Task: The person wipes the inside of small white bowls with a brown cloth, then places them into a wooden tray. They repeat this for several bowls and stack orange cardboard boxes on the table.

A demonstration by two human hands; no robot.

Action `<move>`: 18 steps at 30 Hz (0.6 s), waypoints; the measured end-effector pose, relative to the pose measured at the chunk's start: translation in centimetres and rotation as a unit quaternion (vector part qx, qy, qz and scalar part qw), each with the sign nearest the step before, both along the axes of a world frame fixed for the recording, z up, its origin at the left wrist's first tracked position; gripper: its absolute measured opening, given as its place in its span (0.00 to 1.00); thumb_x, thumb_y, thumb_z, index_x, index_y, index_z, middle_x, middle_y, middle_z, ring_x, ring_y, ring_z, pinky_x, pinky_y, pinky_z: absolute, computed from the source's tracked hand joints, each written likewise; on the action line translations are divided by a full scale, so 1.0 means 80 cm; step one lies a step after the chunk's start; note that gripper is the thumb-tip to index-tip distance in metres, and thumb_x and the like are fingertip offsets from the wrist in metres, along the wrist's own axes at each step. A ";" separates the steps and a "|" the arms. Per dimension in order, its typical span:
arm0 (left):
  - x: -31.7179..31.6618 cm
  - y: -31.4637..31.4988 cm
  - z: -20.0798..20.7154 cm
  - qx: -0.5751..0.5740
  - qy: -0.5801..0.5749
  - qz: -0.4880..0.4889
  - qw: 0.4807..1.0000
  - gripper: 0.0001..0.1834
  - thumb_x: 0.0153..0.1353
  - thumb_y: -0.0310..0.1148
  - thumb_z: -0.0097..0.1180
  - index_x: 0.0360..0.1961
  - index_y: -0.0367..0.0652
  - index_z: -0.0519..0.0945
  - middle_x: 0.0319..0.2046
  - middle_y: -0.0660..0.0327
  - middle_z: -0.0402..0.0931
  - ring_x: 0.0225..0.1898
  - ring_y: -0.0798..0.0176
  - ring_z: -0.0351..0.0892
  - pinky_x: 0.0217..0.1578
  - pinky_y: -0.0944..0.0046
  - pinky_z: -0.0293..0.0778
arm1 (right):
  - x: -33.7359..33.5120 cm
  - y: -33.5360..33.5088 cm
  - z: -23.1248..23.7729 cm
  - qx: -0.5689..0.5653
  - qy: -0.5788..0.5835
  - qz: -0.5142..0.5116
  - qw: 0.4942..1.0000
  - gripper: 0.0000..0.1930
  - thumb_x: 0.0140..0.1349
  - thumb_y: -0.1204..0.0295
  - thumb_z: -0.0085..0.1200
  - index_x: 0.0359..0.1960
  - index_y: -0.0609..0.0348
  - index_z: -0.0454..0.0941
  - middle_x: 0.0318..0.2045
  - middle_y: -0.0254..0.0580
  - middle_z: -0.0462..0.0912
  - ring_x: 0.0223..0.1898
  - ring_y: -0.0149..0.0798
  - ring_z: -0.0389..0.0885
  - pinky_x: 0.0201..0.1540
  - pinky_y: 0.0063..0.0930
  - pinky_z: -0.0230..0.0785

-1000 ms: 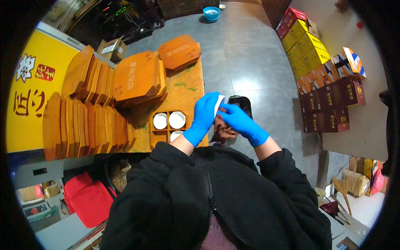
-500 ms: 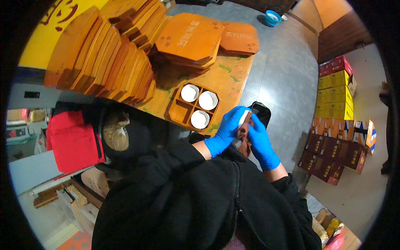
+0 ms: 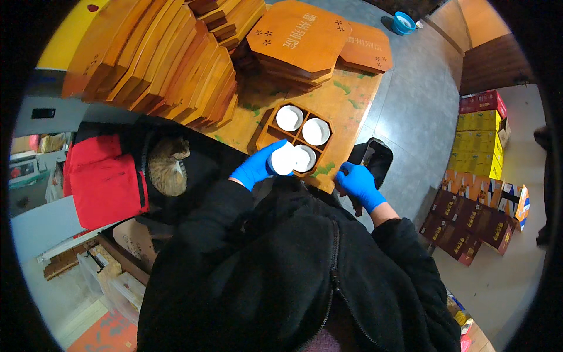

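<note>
A white round bowl is gripped in my blue-gloved left hand, close to the near left side of a wooden divided tray. Three similar white bowls sit in the tray's compartments: a far one, a right one and a near one. The held bowl overlaps the near one in view; whether they touch I cannot tell. Right of the tray, past the table corner, my gloved right hand is closed on a brown cloth that hangs below it.
Stacked wooden octagonal lids and a leaning row of boards crowd the far table. A black bin stands right of the table. A cat lies on a dark seat at left. Cartons line the right wall.
My hands have parted. The left has carried the bowl from the cloth to beside the tray; the right stays over the floor side with the cloth. The whole view has shifted slightly.
</note>
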State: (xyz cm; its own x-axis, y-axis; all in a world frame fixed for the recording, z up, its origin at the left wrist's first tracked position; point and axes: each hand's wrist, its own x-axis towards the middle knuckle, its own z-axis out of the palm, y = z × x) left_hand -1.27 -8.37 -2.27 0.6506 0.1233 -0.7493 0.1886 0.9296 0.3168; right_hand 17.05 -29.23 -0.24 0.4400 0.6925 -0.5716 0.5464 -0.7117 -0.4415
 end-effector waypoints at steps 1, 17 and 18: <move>-0.004 0.010 -0.013 0.118 -0.022 -0.008 0.993 0.22 0.58 0.43 0.51 0.49 0.41 0.70 0.44 0.58 0.74 0.46 0.59 0.73 0.46 0.58 0.71 | -0.005 0.002 -0.009 0.008 -0.014 0.001 1.000 0.16 0.51 0.57 0.50 0.35 0.52 0.80 0.31 0.47 0.80 0.35 0.51 0.78 0.38 0.41 0.71; -0.012 0.036 -0.082 0.766 0.201 -0.207 0.575 0.20 0.52 0.31 0.56 0.48 0.45 0.71 0.37 0.50 0.67 0.41 0.47 0.71 0.40 0.54 0.70 | -0.061 0.106 -0.080 -0.091 -0.114 0.014 0.989 0.09 0.50 0.69 0.50 0.29 0.57 0.80 0.31 0.50 0.80 0.35 0.49 0.80 0.35 0.40 0.72; -0.016 0.039 -0.081 0.757 0.217 -0.251 0.562 0.19 0.53 0.31 0.56 0.48 0.46 0.72 0.37 0.51 0.67 0.41 0.47 0.71 0.39 0.54 0.70 | -0.061 0.108 -0.082 -0.092 -0.112 0.000 0.989 0.09 0.49 0.69 0.50 0.29 0.57 0.80 0.31 0.50 0.80 0.35 0.49 0.80 0.35 0.40 0.72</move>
State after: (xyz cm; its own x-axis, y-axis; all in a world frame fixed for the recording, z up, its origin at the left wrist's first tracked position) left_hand -2.54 -5.27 -8.77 0.6852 0.7159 -0.1339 0.6716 -0.5500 0.4965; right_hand 12.18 -20.62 -6.81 0.5703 0.5863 -0.5753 0.6163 -0.7685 -0.1722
